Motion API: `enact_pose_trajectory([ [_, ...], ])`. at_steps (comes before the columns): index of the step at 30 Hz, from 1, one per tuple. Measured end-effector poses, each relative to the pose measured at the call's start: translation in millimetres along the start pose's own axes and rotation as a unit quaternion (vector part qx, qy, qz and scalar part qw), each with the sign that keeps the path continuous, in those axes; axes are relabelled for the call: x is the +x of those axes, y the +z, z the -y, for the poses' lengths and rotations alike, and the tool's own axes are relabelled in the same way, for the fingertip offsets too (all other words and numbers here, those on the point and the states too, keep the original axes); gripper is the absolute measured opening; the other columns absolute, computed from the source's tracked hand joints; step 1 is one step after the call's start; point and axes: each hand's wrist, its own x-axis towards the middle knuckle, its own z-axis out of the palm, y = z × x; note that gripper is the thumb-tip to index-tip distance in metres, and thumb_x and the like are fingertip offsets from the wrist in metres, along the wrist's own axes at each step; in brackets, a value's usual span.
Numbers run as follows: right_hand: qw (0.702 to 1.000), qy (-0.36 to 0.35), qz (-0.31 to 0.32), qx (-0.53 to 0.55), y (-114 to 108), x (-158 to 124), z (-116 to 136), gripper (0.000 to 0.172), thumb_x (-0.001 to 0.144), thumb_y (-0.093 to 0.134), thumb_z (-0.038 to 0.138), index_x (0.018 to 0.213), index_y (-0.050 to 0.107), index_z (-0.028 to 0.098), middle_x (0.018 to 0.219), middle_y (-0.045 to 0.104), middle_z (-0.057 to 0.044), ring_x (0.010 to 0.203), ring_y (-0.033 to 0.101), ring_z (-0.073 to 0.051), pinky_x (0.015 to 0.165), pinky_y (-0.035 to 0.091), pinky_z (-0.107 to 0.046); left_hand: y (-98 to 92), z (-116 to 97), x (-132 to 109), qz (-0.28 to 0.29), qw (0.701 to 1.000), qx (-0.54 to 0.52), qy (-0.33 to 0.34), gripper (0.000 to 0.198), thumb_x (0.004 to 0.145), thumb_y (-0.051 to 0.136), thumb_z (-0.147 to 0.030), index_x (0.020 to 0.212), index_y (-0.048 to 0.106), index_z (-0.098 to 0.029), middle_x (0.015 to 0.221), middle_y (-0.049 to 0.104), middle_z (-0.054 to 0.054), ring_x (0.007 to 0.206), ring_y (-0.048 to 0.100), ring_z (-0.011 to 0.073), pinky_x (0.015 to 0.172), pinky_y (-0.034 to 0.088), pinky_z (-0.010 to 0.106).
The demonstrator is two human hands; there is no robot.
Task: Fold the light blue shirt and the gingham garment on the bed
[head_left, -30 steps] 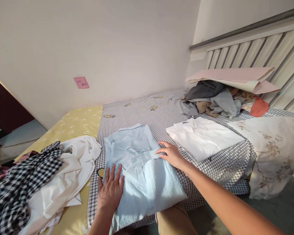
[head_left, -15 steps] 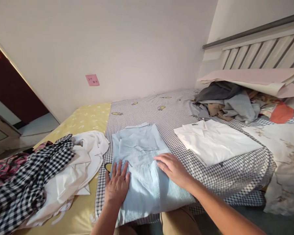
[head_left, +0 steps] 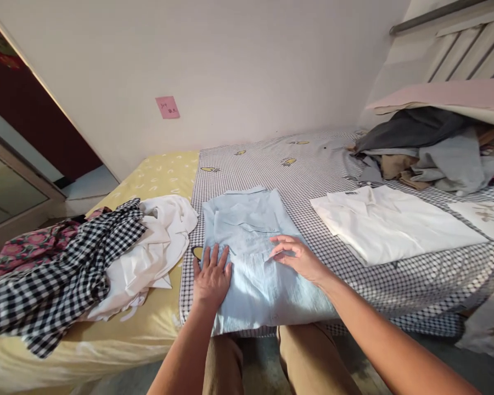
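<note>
A light blue shirt [head_left: 251, 291], partly folded, lies in front of me on the checked bedspread, its lower end at the bed's edge. Flat on its left side rests my left hand [head_left: 212, 277], open with the fingers spread. My right hand [head_left: 298, 258] is over the shirt's right half, thumb and fingers closed on a small raised bit of the blue cloth. To the right lies a folded white shirt [head_left: 391, 222], apart from both hands.
At the left are a crumpled white garment [head_left: 168, 219], a black-and-white checked garment [head_left: 66, 280] and a pink floral cloth [head_left: 37, 247]. A heap of grey clothes [head_left: 432, 137] sits at the back right. A pink note [head_left: 167, 107] is on the wall.
My right hand has gone from lying over the shirt to pinching its cloth. The left hand stays flat on the shirt. The whole view has shifted with my head.
</note>
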Motion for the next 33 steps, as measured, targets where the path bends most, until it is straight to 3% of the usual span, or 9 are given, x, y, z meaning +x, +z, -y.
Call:
enact_pose_trajectory([
  [4, 0.999, -0.048, -0.026, -0.001, 3.4, 7.4, 1.4, 0.019, 0.088, 0.072, 0.045, 0.090, 0.081, 0.029, 0.130, 0.072, -0.007, 0.131, 0.059, -0.028, 0.106, 0.051, -0.049, 2.7, 1.1, -0.6, -0.010, 1.000, -0.008, 0.000, 0.054, 0.105, 0.035, -0.037, 0.158, 0.042, -0.031, 0.168, 0.040, 0.005, 0.156, 0.034, 0.0341, 0.124, 0.026, 0.070],
  [8, 0.983, -0.094, -0.049, -0.148, 21.3, 18.8, -9.3, 0.013, 0.089, 0.074, 0.039, 0.083, 0.080, 0.029, 0.116, 0.078, -0.005, 0.121, 0.064, -0.031, 0.111, 0.042, -0.058, 2.7, 0.4, -1.0, -0.017, 1.000, -0.006, 0.002, 0.054, 0.105, 0.037, -0.035, 0.158, 0.042, -0.030, 0.167, 0.041, 0.005, 0.156, 0.036, 0.0340, 0.124, 0.027, 0.070],
  [10, 0.966, -0.088, -0.057, -0.237, 30.5, 22.4, -16.0, 0.010, 0.088, 0.075, 0.035, 0.095, 0.080, 0.031, 0.123, 0.077, -0.006, 0.122, 0.064, -0.033, 0.112, 0.037, -0.063, 2.7, 0.1, -1.5, -0.019, 1.000, -0.007, 0.002, 0.053, 0.105, 0.038, -0.034, 0.158, 0.043, -0.030, 0.167, 0.041, 0.006, 0.155, 0.036, 0.0339, 0.124, 0.027, 0.070],
  [13, 0.952, -0.063, -0.070, -0.290, 36.8, 24.1, -20.2, 0.034, 0.091, 0.068, 0.030, 0.124, 0.072, 0.032, 0.136, 0.071, -0.009, 0.123, 0.063, -0.034, 0.110, 0.037, -0.065, 3.4, 0.2, -2.2, -0.024, 1.000, -0.012, 0.000, 0.053, 0.105, 0.039, -0.034, 0.158, 0.044, -0.031, 0.167, 0.041, 0.006, 0.155, 0.036, 0.0337, 0.124, 0.026, 0.069],
  [19, 0.939, -0.110, -0.144, -0.291, 22.7, 1.1, 11.8, 0.036, 0.100, 0.048, 0.024, 0.122, 0.074, 0.034, 0.132, 0.072, -0.006, 0.128, 0.060, -0.032, 0.121, 0.018, -0.067, 5.5, 1.2, -2.0, -0.024, 0.999, -0.027, -0.003, 0.053, 0.105, 0.038, -0.035, 0.158, 0.043, -0.031, 0.168, 0.040, 0.005, 0.156, 0.035, 0.0329, 0.125, 0.025, 0.068],
  [23, 0.937, -0.163, -0.070, -0.302, 21.4, -24.3, 30.1, 0.036, 0.105, 0.047, 0.027, 0.122, 0.076, 0.040, 0.116, 0.080, 0.000, 0.129, 0.062, -0.031, 0.125, 0.009, -0.067, 6.7, 1.1, -1.9, -0.025, 0.999, -0.026, 0.000, 0.053, 0.105, 0.039, -0.035, 0.158, 0.043, -0.031, 0.168, 0.040, 0.005, 0.156, 0.035, 0.0332, 0.125, 0.024, 0.069],
  [27, 0.932, -0.085, 0.035, -0.351, 36.9, -29.7, 14.6, 0.038, 0.104, 0.053, 0.038, 0.139, 0.065, 0.045, 0.149, 0.064, 0.002, 0.149, 0.042, -0.037, 0.122, 0.012, -0.074, 4.6, 0.2, -1.2, -0.023, 1.000, -0.019, 0.003, 0.053, 0.106, 0.038, -0.035, 0.159, 0.042, -0.030, 0.168, 0.040, 0.006, 0.156, 0.034, 0.0339, 0.125, 0.025, 0.069],
  [30, 0.913, -0.028, 0.058, -0.404, 46.2, -25.7, -0.6, 0.046, 0.105, 0.050, 0.042, 0.150, 0.052, 0.049, 0.165, 0.045, 0.004, 0.156, 0.031, -0.036, 0.121, 0.017, -0.075, 2.2, 0.2, -0.5, -0.013, 0.999, -0.032, -0.002, 0.054, 0.105, 0.040, -0.035, 0.158, 0.043, -0.030, 0.168, 0.041, 0.007, 0.156, 0.034, 0.0343, 0.125, 0.023, 0.070],
  [33, 0.897, -0.027, 0.066, -0.436, 48.5, -23.4, -5.7, 0.047, 0.107, 0.043, 0.045, 0.153, 0.047, 0.050, 0.167, 0.042, 0.005, 0.156, 0.031, -0.036, 0.121, 0.021, -0.075, 2.9, 0.7, -0.6, -0.010, 0.997, -0.080, -0.007, 0.053, 0.104, 0.043, -0.033, 0.157, 0.046, -0.030, 0.168, 0.041, 0.007, 0.157, 0.032, 0.0348, 0.127, 0.018, 0.071],
])
